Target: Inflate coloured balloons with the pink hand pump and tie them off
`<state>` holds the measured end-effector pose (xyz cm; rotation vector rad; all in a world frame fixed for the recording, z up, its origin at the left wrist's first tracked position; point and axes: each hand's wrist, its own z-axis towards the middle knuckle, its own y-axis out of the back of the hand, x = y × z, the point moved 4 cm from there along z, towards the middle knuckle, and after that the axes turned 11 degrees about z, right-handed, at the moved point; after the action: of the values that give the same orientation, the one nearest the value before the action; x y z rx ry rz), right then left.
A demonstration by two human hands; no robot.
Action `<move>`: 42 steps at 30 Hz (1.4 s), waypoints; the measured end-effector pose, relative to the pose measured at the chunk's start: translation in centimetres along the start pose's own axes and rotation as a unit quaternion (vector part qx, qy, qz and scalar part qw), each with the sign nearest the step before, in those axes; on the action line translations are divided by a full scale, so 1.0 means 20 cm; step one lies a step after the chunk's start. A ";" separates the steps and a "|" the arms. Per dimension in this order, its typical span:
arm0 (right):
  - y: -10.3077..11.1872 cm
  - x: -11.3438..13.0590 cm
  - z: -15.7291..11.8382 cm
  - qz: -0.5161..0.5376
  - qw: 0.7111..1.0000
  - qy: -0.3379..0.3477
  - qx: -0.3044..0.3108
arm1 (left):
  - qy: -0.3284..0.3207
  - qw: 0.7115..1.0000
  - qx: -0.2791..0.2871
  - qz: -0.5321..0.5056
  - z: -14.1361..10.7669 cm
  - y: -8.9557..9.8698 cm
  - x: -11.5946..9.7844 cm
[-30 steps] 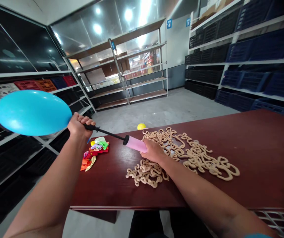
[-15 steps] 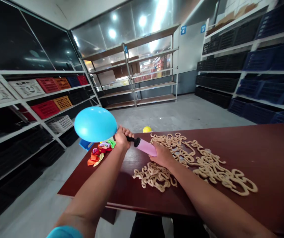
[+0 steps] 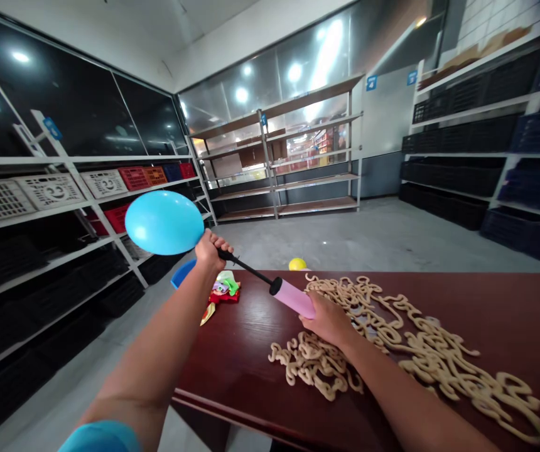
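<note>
A blue inflated balloon [image 3: 164, 222] is at the far left end of a hand pump, over the table's left side. My left hand [image 3: 210, 248] is closed around the black end of the pump, right by the balloon's neck; its fingers hide where the two meet. My right hand [image 3: 329, 319] grips the pink barrel of the balloon pump [image 3: 293, 297]. A black rod shows between the barrel and my left hand. Under the pump lie tangled beige modelling balloons [image 3: 314, 364], and uninflated coloured balloons [image 3: 225, 285] are heaped beyond my left forearm.
The dark red table [image 3: 246, 358] spans the front. Past its far edge a yellow balloon [image 3: 297, 263] shows, and a blue container [image 3: 183, 274] stands at the left. Crates fill the left rack [image 3: 86, 204] and right rack [image 3: 458, 156]; a metal shelf [image 3: 274, 172] stands at the back.
My left hand and the blue balloon have moved away from the pink barrel, and more of the black rod is exposed. The view has turned left and tilted up.
</note>
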<state>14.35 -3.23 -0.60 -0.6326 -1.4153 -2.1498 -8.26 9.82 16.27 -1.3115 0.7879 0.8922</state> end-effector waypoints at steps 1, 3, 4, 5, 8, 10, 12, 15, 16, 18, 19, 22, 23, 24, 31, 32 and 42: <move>0.00 0.00 0.00 0.003 1.000 -0.003 -0.001 | -0.007 1.000 -0.001 0.000 0.02 0.00 -0.02; -0.01 -0.01 0.00 0.006 1.000 -0.013 -0.001 | -0.007 1.000 -0.006 -0.005 0.03 -0.01 0.00; 0.00 -0.02 0.00 0.007 1.000 -0.017 -0.001 | -0.001 1.000 -0.008 -0.010 0.03 -0.02 0.04; 0.00 -0.02 0.00 0.007 1.000 -0.020 -0.002 | 0.007 1.000 -0.008 -0.014 0.02 -0.03 0.08; 0.02 -0.03 0.00 0.003 1.000 -0.019 -0.010 | 0.040 0.999 0.001 -0.017 -0.03 -0.10 0.25; 0.02 -0.03 0.00 -0.001 1.000 -0.015 -0.015 | 0.063 0.998 0.011 -0.016 -0.08 -0.16 0.36; 0.02 -0.04 0.00 -0.001 1.000 -0.016 -0.018 | 0.082 0.996 0.026 -0.018 -0.13 -0.21 0.45; 0.02 -0.04 0.00 0.001 1.000 -0.018 -0.020 | 0.094 0.995 0.038 -0.019 -0.18 -0.26 0.54; 0.02 -0.04 0.00 0.000 1.000 -0.018 -0.021 | 0.094 0.995 0.039 -0.020 -0.19 -0.27 0.55; 0.02 -0.03 0.00 -0.002 1.000 -0.015 -0.025 | 0.092 0.995 0.038 -0.019 -0.19 -0.27 0.54; 0.03 -0.03 0.00 -0.004 1.000 -0.012 -0.027 | 0.091 0.995 0.037 -0.015 -0.19 -0.26 0.52; 0.04 -0.02 0.00 -0.009 1.000 -0.009 -0.027 | 0.073 0.997 0.028 -0.002 -0.14 -0.21 0.39; 0.04 -0.02 0.00 -0.012 0.999 -0.010 -0.029 | 0.061 0.998 0.025 0.001 -0.12 -0.19 0.33; 0.04 -0.01 0.00 -0.015 0.999 -0.009 -0.031 | 0.048 0.999 0.021 0.002 -0.10 -0.17 0.27; 0.01 0.00 0.00 -0.016 1.000 0.005 -0.024 | 0.011 1.000 0.016 0.002 0.01 -0.06 0.00; 0.01 -0.01 0.00 -0.018 1.000 0.001 -0.021 | 0.015 1.000 0.015 0.000 0.01 -0.07 0.01; 0.02 -0.04 0.00 -0.009 0.999 -0.010 -0.033 | 0.084 0.995 0.054 -0.016 -0.13 -0.26 0.47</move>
<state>15.29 -3.29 -0.85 -0.6714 -1.3693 -2.2181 0.72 7.98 10.03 -1.3114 0.9301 0.7095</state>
